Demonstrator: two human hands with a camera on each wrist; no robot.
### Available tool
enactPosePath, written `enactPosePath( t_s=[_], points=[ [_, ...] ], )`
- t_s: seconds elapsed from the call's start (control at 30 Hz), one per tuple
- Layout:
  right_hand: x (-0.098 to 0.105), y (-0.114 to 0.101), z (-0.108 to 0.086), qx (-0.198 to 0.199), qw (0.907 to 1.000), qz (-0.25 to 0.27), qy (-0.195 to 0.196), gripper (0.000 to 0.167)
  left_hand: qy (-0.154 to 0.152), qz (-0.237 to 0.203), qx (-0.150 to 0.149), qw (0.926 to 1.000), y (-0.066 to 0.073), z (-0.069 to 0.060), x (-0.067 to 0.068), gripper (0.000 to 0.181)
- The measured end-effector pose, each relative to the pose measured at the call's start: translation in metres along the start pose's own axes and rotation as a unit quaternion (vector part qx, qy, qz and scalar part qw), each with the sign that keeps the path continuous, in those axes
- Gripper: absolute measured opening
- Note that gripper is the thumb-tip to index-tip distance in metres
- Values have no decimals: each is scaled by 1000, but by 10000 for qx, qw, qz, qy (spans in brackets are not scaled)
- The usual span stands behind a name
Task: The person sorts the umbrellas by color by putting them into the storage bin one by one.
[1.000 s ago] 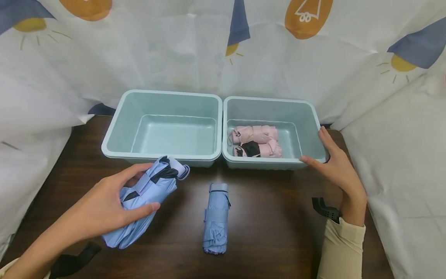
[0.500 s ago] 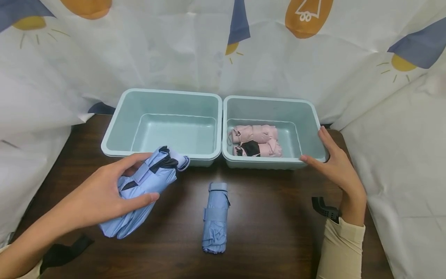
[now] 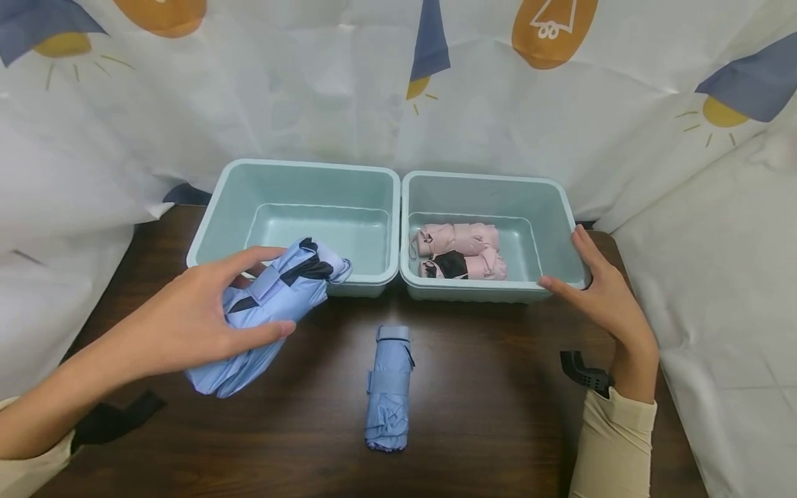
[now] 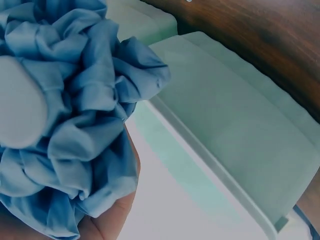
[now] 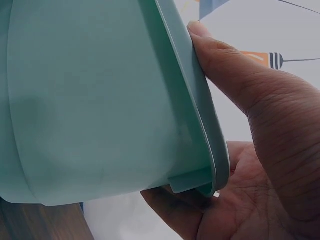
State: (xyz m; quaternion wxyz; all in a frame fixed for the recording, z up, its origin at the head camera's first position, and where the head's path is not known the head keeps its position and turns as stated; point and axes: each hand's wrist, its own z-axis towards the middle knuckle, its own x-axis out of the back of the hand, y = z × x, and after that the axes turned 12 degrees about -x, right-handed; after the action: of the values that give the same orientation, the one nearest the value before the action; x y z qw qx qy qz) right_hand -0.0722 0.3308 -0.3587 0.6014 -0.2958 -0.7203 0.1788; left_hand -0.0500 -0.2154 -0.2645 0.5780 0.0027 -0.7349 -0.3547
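My left hand (image 3: 205,311) grips a folded light-blue umbrella (image 3: 280,297) with black patches, raised over the front rim of the left bin (image 3: 299,164). In the left wrist view its bunched blue cloth (image 4: 95,130) and pale round end fill the left side. A second folded blue umbrella (image 3: 387,394) lies on the table in front of the bins. With thumb and fingers spread, my right hand (image 3: 607,297) touches the front right corner of the right bin (image 3: 482,177). The right wrist view has the thumb against that bin's rim (image 5: 200,110).
Two folded pink umbrellas (image 3: 457,239) lie in the right bin, the front one with a black patch. The pale green bins stand side by side at the back of the dark wooden table (image 3: 486,387). A white patterned curtain (image 3: 324,90) hangs behind.
My left hand has moved up and slightly right with the blue umbrella, from in front of the left bin to over its front rim. The right hand keeps its place.
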Motion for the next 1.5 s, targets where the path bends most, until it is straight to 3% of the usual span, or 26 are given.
enactPosePath(
  t_s=[0.17, 0.4, 0.87, 1.13, 1.27, 1.5],
  points=[
    [-3, -1, 0, -48, 9999, 74, -68, 102, -12, 166, 50, 9998, 3, 5, 10, 96],
    [-1, 0, -2, -74, 10000, 27, -1, 103, 41, 403, -116, 9991, 5, 19, 19, 95],
    [-2, 1, -1, -59, 10000, 14, -17, 102, 67, 692, -348, 9970, -10, 57, 42, 96],
    [0, -1, -1, -79, 9999, 65, 12, 102, -100, 1092, -633, 9919, -5, 74, 50, 94],
    [-1, 0, -1, -85, 9999, 66, 6, 102, -27, 1295, -886, 9876, -7, 83, 55, 95],
    [0, 0, 1, -33, 10000, 51, 28, 102, -147, 1458, -961, 9845, -14, 98, 61, 98]
  ],
)
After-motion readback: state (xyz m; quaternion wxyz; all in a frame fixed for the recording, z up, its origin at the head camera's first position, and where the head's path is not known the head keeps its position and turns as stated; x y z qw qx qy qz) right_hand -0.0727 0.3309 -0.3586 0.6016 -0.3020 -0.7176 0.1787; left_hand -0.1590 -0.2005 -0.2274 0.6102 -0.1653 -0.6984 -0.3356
